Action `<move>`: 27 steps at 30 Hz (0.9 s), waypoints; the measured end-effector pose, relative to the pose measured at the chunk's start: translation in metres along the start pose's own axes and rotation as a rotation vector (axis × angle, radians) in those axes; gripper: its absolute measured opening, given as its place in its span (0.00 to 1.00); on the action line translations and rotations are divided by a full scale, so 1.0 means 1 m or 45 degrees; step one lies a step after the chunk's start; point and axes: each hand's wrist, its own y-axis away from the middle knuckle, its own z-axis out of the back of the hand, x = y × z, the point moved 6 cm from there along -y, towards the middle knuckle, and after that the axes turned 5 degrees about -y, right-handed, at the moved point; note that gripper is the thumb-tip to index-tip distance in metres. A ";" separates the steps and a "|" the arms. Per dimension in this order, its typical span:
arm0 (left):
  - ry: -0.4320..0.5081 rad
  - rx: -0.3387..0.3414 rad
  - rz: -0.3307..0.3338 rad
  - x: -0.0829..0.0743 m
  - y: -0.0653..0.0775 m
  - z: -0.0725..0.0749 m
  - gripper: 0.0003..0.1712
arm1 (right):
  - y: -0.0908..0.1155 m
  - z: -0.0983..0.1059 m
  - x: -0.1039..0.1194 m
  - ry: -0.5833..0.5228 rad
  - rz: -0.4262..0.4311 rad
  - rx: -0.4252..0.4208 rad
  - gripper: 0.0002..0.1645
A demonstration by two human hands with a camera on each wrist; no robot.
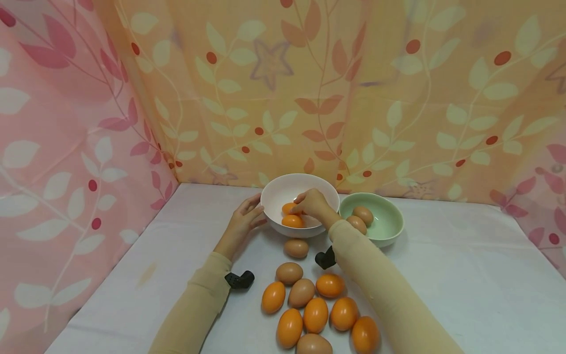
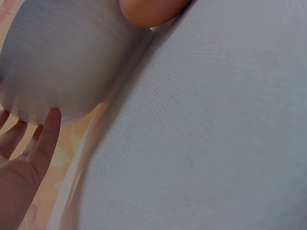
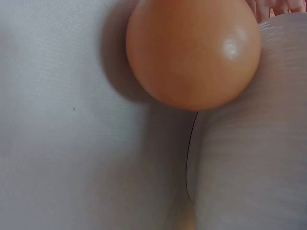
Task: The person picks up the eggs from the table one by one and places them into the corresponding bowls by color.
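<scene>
A white bowl (image 1: 274, 223) stands near the back of the table with two orange eggs visible inside, a nearer egg (image 1: 293, 221) and a farther egg (image 1: 289, 209). My left hand (image 1: 242, 220) rests against the bowl's left side, its extended fingertips touching the outer wall (image 2: 62, 62). Reaching in over the rim from the right, my right hand (image 1: 315, 204) has its fingers curled down at the farther orange egg and pinches it; its fingertips are partly hidden. A brown egg (image 1: 296, 248) lies just in front of the bowl and looms large in the right wrist view (image 3: 194, 52).
To the right is a green bowl (image 1: 389, 221) holding two brown eggs (image 1: 362, 215). Several orange eggs (image 1: 316, 315) and brown eggs (image 1: 301, 293) lie loose on the white table (image 1: 468, 275) between my forearms. A patterned curtain (image 1: 274, 108) hangs behind the bowls.
</scene>
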 end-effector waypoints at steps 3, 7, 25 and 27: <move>0.006 -0.003 -0.004 0.000 0.000 0.001 0.29 | 0.000 0.000 0.002 0.019 0.029 0.006 0.19; -0.002 -0.005 -0.011 -0.001 0.000 0.000 0.29 | 0.002 -0.001 0.002 0.015 0.036 0.013 0.19; -0.001 0.008 -0.008 0.003 -0.001 0.001 0.29 | 0.049 0.030 0.023 -0.056 0.258 0.041 0.22; 0.003 0.009 -0.013 0.003 -0.001 0.001 0.29 | 0.063 0.035 0.026 -0.117 0.301 0.070 0.22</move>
